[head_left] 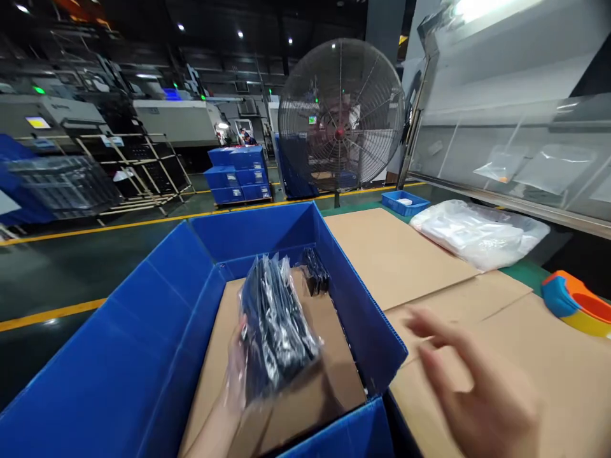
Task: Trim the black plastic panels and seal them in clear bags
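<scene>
Left hand [237,369], lower centre of frame, gripped a clear bag of black parts [277,324] over the cardboard sheet [315,388] inside the blue crate [157,305]. Right hand [472,388], lower right, hovered blurred with fingers spread above the cardboard-covered table [396,254], holding nothing.

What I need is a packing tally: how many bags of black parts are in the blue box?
2. One bag is held in the left hand above the cardboard liner; the other bag lies at the blue box's far end. More may hide beneath the liner.
</scene>
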The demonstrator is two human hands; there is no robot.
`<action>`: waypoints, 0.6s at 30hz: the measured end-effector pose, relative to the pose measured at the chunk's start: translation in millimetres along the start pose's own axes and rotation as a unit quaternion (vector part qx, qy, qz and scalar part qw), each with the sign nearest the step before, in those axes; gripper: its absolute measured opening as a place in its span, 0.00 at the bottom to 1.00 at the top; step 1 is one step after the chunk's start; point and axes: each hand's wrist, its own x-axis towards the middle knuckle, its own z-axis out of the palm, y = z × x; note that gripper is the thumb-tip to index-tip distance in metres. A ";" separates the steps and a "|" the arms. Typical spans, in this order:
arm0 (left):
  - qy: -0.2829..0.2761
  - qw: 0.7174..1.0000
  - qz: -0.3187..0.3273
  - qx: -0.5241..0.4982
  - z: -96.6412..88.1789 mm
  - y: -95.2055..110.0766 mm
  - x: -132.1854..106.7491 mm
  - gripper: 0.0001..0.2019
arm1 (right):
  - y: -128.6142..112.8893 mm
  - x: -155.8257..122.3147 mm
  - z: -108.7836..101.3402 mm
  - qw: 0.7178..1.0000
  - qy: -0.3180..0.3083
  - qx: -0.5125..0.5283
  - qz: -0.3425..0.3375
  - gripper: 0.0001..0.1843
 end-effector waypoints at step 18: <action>0.014 0.995 -0.004 0.102 59.5 -64.7 267.4 0.23 | 144.6 -154.8 44.4 0.912 -0.258 -0.319 0.016 0.29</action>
